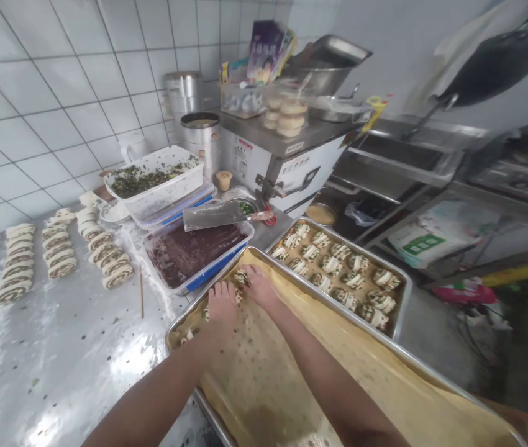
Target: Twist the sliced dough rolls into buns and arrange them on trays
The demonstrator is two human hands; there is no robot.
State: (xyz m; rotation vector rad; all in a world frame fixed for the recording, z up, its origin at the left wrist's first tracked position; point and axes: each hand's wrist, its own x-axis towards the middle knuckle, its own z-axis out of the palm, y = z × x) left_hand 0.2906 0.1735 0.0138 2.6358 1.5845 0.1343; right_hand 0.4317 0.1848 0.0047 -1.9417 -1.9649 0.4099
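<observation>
Both my hands are at the far end of a large metal tray (333,329) lined with tan, oily sheet. My right hand (259,285) curls its fingers on a twisted dough roll flecked with green filling (240,277). Close beside it, my left hand (222,303) has its fingers bent together at the same roll, whose lower part the hands hide. Other dough rolls (188,336) lie along the tray's left edge, partly covered by my left hand and wrist. Rows of cut, layered dough pieces (61,253) stand on the floured metal table (87,347) to the left.
A second tray (404,310) with several shaped rolls sits at right. Behind my hands, a cleaver (217,216) rests across a tub of dark paste (189,248). Beyond are a white tub of chopped greens (161,189) and a metal cabinet (287,164). A thin stick (141,292) lies on the table.
</observation>
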